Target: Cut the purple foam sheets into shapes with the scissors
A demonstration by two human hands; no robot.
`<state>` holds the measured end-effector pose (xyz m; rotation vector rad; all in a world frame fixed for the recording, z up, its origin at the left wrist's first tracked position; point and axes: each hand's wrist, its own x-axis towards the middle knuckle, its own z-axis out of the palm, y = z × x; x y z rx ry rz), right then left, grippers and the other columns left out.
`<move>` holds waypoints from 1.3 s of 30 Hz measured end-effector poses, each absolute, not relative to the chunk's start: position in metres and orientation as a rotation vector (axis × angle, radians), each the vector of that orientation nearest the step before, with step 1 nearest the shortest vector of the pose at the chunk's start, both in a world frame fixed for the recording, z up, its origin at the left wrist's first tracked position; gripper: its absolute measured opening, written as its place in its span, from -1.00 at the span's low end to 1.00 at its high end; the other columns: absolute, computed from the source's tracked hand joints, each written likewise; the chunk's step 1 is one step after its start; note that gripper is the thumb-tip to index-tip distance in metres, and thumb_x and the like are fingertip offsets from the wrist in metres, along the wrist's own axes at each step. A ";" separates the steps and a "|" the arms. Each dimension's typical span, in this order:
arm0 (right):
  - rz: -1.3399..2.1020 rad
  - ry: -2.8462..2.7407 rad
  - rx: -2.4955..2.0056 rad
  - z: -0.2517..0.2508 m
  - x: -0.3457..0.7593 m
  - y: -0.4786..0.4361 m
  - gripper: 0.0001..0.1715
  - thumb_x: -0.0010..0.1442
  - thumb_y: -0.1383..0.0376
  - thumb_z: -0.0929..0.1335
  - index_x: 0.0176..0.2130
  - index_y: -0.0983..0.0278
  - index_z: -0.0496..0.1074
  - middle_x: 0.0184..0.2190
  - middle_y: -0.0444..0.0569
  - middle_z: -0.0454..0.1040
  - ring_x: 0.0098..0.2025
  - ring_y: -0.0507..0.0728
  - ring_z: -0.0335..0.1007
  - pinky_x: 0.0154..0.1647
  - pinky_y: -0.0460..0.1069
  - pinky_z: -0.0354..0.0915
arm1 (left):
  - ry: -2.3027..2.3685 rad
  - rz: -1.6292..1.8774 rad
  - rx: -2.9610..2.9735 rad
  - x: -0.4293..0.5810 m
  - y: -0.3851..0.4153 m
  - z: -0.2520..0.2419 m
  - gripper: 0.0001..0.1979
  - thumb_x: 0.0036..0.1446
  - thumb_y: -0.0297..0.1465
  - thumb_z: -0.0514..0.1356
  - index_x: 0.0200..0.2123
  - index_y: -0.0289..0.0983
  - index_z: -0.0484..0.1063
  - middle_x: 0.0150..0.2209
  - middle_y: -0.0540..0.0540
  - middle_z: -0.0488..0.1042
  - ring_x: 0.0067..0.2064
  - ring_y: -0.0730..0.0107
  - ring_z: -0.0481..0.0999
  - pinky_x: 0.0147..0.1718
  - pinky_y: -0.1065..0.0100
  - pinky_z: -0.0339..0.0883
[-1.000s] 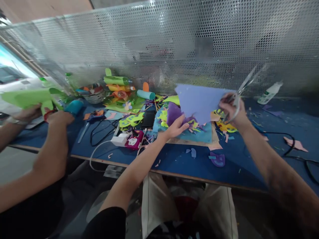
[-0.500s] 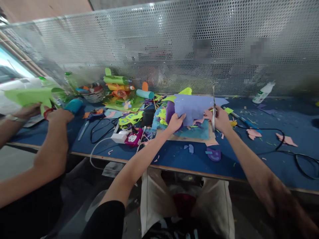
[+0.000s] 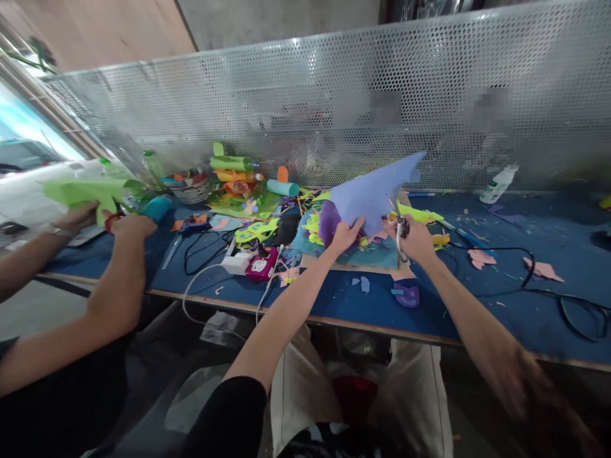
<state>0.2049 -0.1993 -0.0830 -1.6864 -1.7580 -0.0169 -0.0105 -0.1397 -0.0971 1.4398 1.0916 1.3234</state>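
Observation:
A light purple sheet, paper or foam, is tilted up above the bench. My left hand grips its lower edge, thumb on top. In my right hand is a pair of scissors, its blades up at the sheet's right edge, where the outline is notched. Beneath the sheet lie a darker purple piece, yellow-green scraps and a teal sheet. A purple cut-out rests on the bench in front.
At the left, a co-worker's hands cut a green sheet with red-handled scissors. A perforated metal screen lines the back. A white bottle, black cable, pink power block and basket stand or lie around the blue bench.
The purple sheet has turned, its right end now raised higher. My right hand and the scissors have shifted slightly left and down. The camera view has moved a little.

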 end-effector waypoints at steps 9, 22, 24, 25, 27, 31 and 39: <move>0.005 -1.744 -1.636 -0.090 0.203 -0.194 -0.65 0.10 0.01 0.40 -0.19 0.14 0.35 -0.42 -0.03 0.56 -0.32 0.28 0.51 -0.29 0.05 0.27 | 0.767 0.906 1.755 -0.012 -0.143 -0.105 -0.63 0.14 -0.11 0.30 -0.42 -0.33 0.46 -0.51 -0.03 0.48 -0.47 0.46 0.45 -0.44 0.41 0.39; 0.061 -1.664 -1.587 -0.095 0.209 -0.181 -0.75 0.12 0.11 0.38 -0.20 0.14 0.36 -0.50 -0.12 0.49 -0.47 0.17 0.40 -0.39 0.00 0.20 | 0.687 0.746 1.729 -0.019 -0.139 -0.097 -0.85 0.05 -0.36 0.25 -0.43 -0.35 0.48 -0.46 -0.05 0.49 -0.49 0.52 0.41 -0.47 0.44 0.39; 0.043 -1.660 -1.593 -0.093 0.205 -0.182 -0.75 0.11 0.10 0.38 -0.22 0.14 0.35 -0.49 -0.10 0.51 -0.46 0.19 0.42 -0.38 0.00 0.20 | 0.669 0.741 1.774 -0.019 -0.143 -0.095 -0.71 0.13 -0.22 0.27 -0.48 -0.34 0.44 -0.47 -0.06 0.47 -0.46 0.49 0.44 -0.44 0.42 0.39; 0.042 -1.660 -1.586 -0.093 0.203 -0.182 -0.74 0.11 0.09 0.39 -0.22 0.14 0.35 -0.48 -0.09 0.51 -0.45 0.19 0.42 -0.38 0.00 0.20 | 0.679 0.745 1.801 -0.018 -0.145 -0.094 -0.63 0.17 -0.15 0.25 -0.50 -0.32 0.42 -0.49 -0.05 0.45 -0.45 0.47 0.45 -0.44 0.42 0.39; 0.054 -1.664 -1.549 -0.092 0.198 -0.183 -0.73 0.12 0.07 0.38 -0.21 0.15 0.35 -0.48 -0.08 0.52 -0.45 0.20 0.42 -0.38 0.01 0.22 | 0.738 0.765 1.842 -0.016 -0.149 -0.094 -0.51 0.21 -0.01 0.22 -0.54 -0.30 0.38 -0.54 -0.03 0.41 -0.49 0.48 0.42 -0.45 0.40 0.37; 0.115 -1.702 -1.445 -0.091 0.191 -0.187 -0.69 0.17 0.05 0.35 -0.14 0.14 0.38 -0.44 -0.07 0.56 -0.44 0.21 0.48 -0.37 0.01 0.27 | 0.876 0.930 1.743 -0.011 -0.146 -0.096 -0.49 0.18 0.08 0.25 -0.49 -0.26 0.37 -0.60 0.01 0.38 -0.57 0.48 0.35 -0.50 0.38 0.30; 0.232 -1.772 -1.414 -0.086 0.196 -0.190 -0.39 0.06 -0.01 0.43 -0.02 0.19 0.22 -0.51 -0.11 0.55 -0.45 0.23 0.49 -0.36 0.03 0.27 | 0.980 1.607 1.125 -0.012 -0.117 -0.093 -0.55 0.26 0.03 0.21 -0.33 -0.27 0.42 -0.62 0.04 0.39 -0.61 0.53 0.31 -0.57 0.43 0.21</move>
